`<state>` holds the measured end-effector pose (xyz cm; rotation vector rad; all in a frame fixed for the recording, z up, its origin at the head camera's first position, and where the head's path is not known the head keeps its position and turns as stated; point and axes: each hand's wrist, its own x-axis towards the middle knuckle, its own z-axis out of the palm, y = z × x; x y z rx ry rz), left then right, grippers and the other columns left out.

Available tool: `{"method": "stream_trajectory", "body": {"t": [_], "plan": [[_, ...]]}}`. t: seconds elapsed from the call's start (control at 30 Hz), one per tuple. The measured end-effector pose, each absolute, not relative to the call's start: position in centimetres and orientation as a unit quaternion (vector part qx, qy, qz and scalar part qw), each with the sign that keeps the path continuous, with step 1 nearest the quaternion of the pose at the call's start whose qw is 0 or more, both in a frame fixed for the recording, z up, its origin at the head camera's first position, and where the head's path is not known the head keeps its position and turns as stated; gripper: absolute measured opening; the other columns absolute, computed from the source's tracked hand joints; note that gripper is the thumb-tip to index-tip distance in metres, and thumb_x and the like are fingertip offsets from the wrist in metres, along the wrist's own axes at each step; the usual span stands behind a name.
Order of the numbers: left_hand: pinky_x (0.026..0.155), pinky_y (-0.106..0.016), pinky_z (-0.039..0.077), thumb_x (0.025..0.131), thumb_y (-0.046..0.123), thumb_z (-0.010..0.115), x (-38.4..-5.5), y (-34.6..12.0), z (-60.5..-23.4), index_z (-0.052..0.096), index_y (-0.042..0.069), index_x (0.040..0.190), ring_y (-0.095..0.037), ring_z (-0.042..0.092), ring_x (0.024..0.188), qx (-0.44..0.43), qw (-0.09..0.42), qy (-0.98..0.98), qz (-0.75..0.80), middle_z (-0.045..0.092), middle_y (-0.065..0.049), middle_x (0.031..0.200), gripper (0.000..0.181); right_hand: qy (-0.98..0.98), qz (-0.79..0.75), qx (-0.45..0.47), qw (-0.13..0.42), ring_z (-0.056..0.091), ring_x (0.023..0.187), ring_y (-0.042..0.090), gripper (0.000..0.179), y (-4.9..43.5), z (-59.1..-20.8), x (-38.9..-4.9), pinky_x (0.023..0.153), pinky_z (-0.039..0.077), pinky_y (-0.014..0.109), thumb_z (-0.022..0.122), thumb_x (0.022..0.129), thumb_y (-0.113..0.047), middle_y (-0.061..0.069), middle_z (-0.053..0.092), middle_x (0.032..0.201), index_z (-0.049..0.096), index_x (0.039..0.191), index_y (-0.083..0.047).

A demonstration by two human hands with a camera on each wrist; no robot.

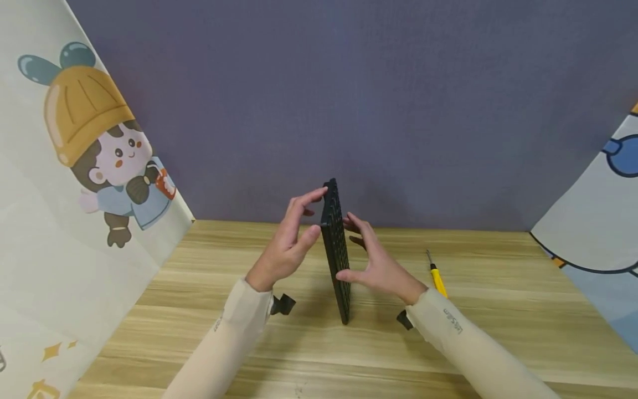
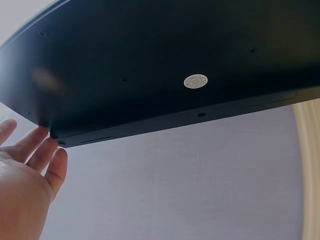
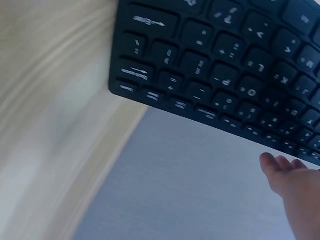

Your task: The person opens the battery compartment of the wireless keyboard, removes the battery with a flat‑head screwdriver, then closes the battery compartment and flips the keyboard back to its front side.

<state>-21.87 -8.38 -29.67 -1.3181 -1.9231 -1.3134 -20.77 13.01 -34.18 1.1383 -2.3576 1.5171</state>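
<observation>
A black keyboard [image 1: 336, 249] stands upright on edge between the two hands, its keys facing right. Whether its lower end rests on the table cannot be told. My left hand [image 1: 284, 244] is on the back side, fingertips touching the far upper edge, thumb extended close to the near upper corner. The plain underside [image 2: 150, 60], with small screws and a round pale sticker [image 2: 195, 81], fills the left wrist view. On the key side is my right hand [image 1: 379, 266], fingers spread and loosely bent, thumb close to the keys [image 3: 225, 75]; contact is unclear.
A yellow-handled screwdriver [image 1: 437, 280] lies on the wood-grain table [image 1: 199, 310], right of the right hand. A grey-purple panel [image 1: 349, 100] rises behind the table. Cartoon-printed walls [image 1: 40, 183] stand at both sides.
</observation>
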Motion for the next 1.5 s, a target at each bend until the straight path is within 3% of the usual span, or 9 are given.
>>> {"method": "stream_trajectory", "body": {"t": [0.17, 0.57, 0.77, 0.93, 1.37, 1.5], "plan": [[0.094, -0.053, 0.033, 0.102, 0.041, 0.036, -20.4, -7.9, -28.4, 0.031, -0.012, 0.137, -0.034, 0.034, 0.122, -0.481, 0.227, -0.694, -0.486, 0.035, -0.026, 0.141, 0.064, -0.763, 0.509, 0.388, 0.084, 0.024, 0.134, 0.039, 0.105, 13.1, -33.3, -20.7, 0.105, 0.024, 0.054, 0.080, 0.078, -0.022, 0.024, 0.021, 0.146, 0.007, 0.151, -0.004], [0.092, -0.055, 0.034, 0.100, 0.045, 0.038, -20.0, -7.4, -27.9, 0.033, -0.013, 0.135, -0.032, 0.035, 0.121, -0.476, 0.227, -0.698, -0.483, 0.036, -0.027, 0.139, 0.068, -0.751, 0.509, 0.404, 0.120, 0.025, 0.133, 0.041, 0.105, 13.4, -32.4, -20.7, 0.104, 0.025, 0.056, 0.072, 0.079, -0.046, 0.029, 0.023, 0.144, 0.010, 0.150, 0.001], [0.096, -0.048, 0.034, 0.098, 0.049, 0.040, -20.2, -7.2, -28.1, 0.030, -0.015, 0.135, -0.041, 0.032, 0.125, -0.470, 0.235, -0.698, -0.487, 0.028, -0.030, 0.142, 0.075, -0.750, 0.507, 0.405, 0.131, 0.027, 0.133, 0.040, 0.105, 13.4, -32.1, -20.8, 0.104, 0.026, 0.054, 0.072, 0.078, -0.048, 0.024, 0.025, 0.145, 0.012, 0.149, 0.001], [0.096, -0.058, 0.032, 0.096, 0.054, 0.041, -20.2, -7.2, -28.3, 0.021, -0.015, 0.139, -0.043, 0.030, 0.128, -0.459, 0.215, -0.706, -0.495, 0.022, -0.030, 0.146, 0.084, -0.747, 0.506, 0.409, 0.133, 0.027, 0.132, 0.042, 0.106, 13.5, -31.8, -20.8, 0.104, 0.025, 0.055, 0.071, 0.078, -0.051, 0.021, 0.025, 0.146, 0.012, 0.149, 0.000], [0.100, -0.058, 0.029, 0.094, 0.058, 0.040, -20.6, -6.7, -28.3, 0.016, -0.012, 0.142, -0.042, 0.030, 0.131, -0.454, 0.181, -0.717, -0.498, 0.026, -0.032, 0.144, 0.088, -0.738, 0.510, 0.420, 0.137, 0.025, 0.132, 0.044, 0.104, 13.9, -31.1, -20.8, 0.104, 0.025, 0.057, 0.069, 0.079, -0.048, 0.022, 0.023, 0.146, 0.011, 0.149, 0.001], [0.100, -0.058, 0.030, 0.093, 0.058, 0.042, -21.4, -6.6, -29.1, 0.015, -0.007, 0.145, -0.038, 0.031, 0.132, -0.455, 0.177, -0.719, -0.494, 0.029, -0.028, 0.145, 0.087, -0.734, 0.511, 0.424, 0.141, 0.025, 0.132, 0.045, 0.104, 13.9, -30.7, -20.8, 0.104, 0.024, 0.057, 0.069, 0.079, -0.048, 0.023, 0.023, 0.145, 0.011, 0.149, 0.001]]}}
